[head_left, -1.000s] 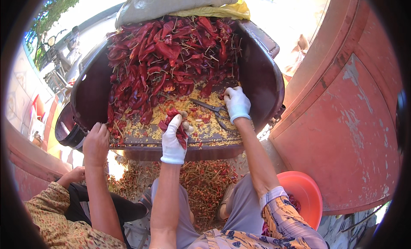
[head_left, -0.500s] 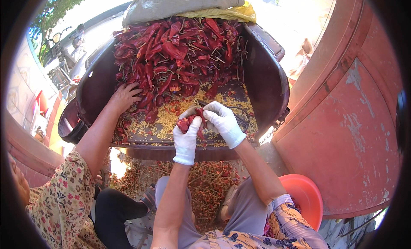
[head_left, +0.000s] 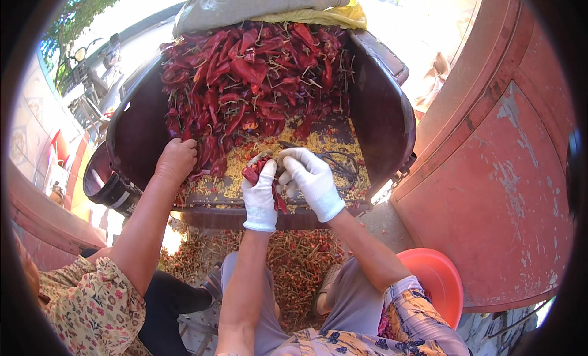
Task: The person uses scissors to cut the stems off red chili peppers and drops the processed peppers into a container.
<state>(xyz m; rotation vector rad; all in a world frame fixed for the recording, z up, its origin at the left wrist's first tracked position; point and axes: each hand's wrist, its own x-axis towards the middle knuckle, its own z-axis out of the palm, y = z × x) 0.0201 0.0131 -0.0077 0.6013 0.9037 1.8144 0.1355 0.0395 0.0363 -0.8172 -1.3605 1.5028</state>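
Observation:
My left hand (head_left: 261, 200), in a white glove, is closed round dried red chili peppers (head_left: 255, 171) above the front of the dark tub (head_left: 383, 111). Beside it my right hand (head_left: 310, 183), gloved too, is bent in a pinch at the peppers' upper end; whatever lies between its fingertips is hidden. Just behind that hand, black-handled scissors (head_left: 346, 163) rest on the yellow seeds (head_left: 236, 166). A large pile of red chili peppers (head_left: 251, 74) fills the tub's far part.
At left a co-worker's bare hand (head_left: 177, 157) is at the pile's edge. An orange-red basin (head_left: 438, 276) stands by my right side. Stems and scraps (head_left: 300, 264) cover the ground between my feet. Grey sacking (head_left: 257, 7) lies over the far rim; a red metal panel (head_left: 490, 191) rises at right.
My hands have drawn slightly apart, the left moving a little left with its peppers. The co-worker's hand has moved down and closed its fingers.

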